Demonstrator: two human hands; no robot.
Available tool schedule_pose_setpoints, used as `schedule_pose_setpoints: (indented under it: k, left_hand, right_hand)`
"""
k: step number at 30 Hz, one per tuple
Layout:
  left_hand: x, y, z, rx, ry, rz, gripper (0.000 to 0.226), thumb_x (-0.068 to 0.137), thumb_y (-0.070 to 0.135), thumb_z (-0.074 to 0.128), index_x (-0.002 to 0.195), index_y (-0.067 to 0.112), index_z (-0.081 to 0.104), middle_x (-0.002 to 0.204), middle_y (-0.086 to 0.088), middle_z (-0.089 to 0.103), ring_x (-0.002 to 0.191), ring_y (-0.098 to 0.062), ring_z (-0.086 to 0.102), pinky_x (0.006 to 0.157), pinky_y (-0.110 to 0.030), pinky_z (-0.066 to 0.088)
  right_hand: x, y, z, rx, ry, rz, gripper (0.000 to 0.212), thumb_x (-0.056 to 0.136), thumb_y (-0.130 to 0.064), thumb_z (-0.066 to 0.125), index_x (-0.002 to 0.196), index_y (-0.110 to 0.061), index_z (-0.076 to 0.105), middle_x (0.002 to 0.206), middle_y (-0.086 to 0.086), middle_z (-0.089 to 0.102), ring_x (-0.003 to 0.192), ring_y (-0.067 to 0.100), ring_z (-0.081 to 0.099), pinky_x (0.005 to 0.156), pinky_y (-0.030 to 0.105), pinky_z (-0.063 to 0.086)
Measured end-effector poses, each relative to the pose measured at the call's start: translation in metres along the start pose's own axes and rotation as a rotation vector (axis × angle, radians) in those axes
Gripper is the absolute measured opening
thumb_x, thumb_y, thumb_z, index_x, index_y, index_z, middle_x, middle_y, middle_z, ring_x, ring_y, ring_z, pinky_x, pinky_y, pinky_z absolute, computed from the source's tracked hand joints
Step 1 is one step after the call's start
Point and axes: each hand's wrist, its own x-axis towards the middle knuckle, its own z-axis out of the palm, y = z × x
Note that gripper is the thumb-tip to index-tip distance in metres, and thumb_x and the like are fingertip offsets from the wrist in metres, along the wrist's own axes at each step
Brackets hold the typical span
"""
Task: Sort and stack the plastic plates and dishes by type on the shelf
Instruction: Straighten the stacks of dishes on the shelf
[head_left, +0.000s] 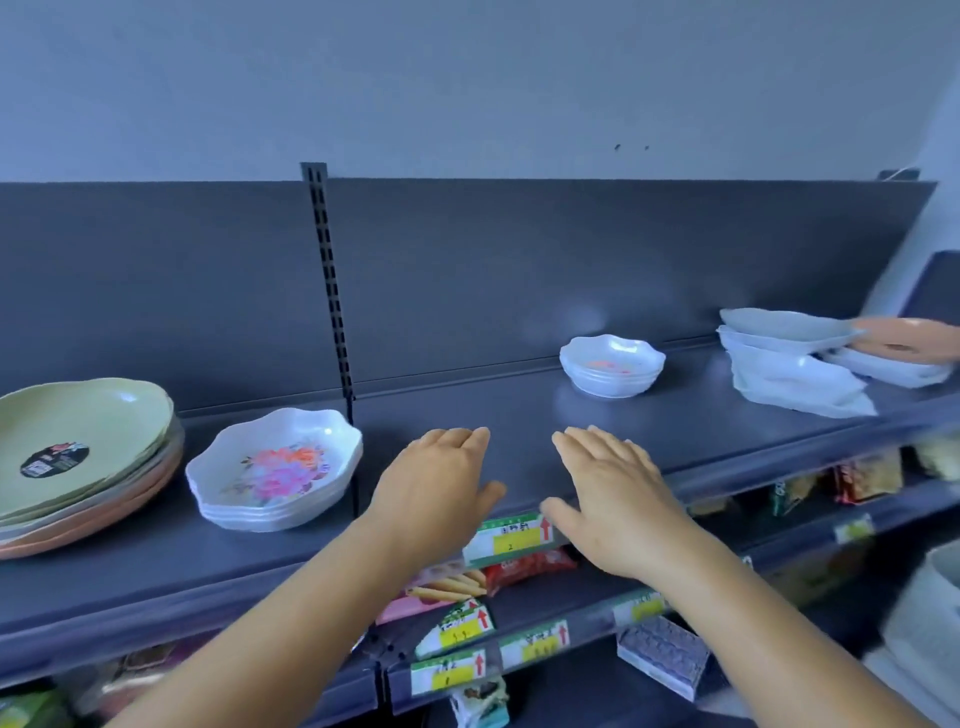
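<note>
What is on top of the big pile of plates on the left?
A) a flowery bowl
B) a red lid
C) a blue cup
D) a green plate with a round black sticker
D: the top of the left pile is a green plate with a round black sticker on it.

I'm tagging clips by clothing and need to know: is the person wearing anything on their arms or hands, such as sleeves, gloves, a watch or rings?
Nothing worn shows. The left hand and right hand are bare, with no gloves, and no rings are visible on the fingers. Both forearms are uncovered down to the bottom edge of the picture, with no sleeve, watch or bracelet in view.
</note>
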Motion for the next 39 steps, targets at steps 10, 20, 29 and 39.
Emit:
schedule_pose_setpoints:
  k: [10, 20, 29, 39]
  left_hand:
    - [0.070, 0.081, 0.026, -0.028, -0.008, -0.032, 0.061, 0.098, 0.043, 0.040, 0.150, 0.015, 0.025, 0.148, 0.001, 0.041, 0.137, -0.020, 0.036, 0.108, -0.031, 0.034]
    - [0.166, 0.087, 0.053, -0.044, -0.075, -0.085, 0.056, 0.100, 0.041, 0.035, 0.147, 0.012, 0.030, 0.143, -0.003, 0.046, 0.133, -0.023, 0.039, 0.104, -0.033, 0.036]
    - [0.262, 0.070, 0.093, -0.292, -0.049, -0.156, 0.060, 0.096, 0.050, 0.039, 0.145, 0.016, 0.031, 0.133, -0.004, 0.052, 0.127, -0.023, 0.045, 0.092, -0.035, 0.044]
    - [0.314, 0.063, 0.119, -0.564, -0.032, -0.343, 0.040, 0.092, 0.047, 0.048, 0.107, 0.011, 0.054, 0.100, -0.002, 0.061, 0.085, -0.018, 0.051, 0.066, -0.027, 0.038]
  right_hand:
    - [0.012, 0.116, -0.014, 0.003, -0.012, 0.046, 0.067, 0.098, -0.045, 0.038, 0.154, -0.019, 0.010, 0.160, -0.005, 0.011, 0.148, 0.016, 0.006, 0.120, 0.034, 0.007]
    - [0.071, 0.185, -0.010, 0.056, -0.011, 0.166, 0.066, 0.098, -0.044, 0.038, 0.153, -0.018, 0.012, 0.159, -0.003, 0.016, 0.146, 0.018, 0.013, 0.116, 0.032, 0.013]
    - [0.150, 0.223, 0.002, 0.233, 0.007, 0.269, 0.071, 0.098, -0.043, 0.041, 0.154, -0.018, 0.007, 0.160, -0.002, 0.016, 0.146, 0.019, 0.017, 0.115, 0.034, 0.021]
    - [0.217, 0.243, 0.025, 0.630, -0.035, 0.436, 0.043, 0.090, -0.045, 0.041, 0.128, -0.024, 0.039, 0.094, -0.004, 0.058, 0.073, 0.016, 0.053, 0.064, 0.030, 0.042]
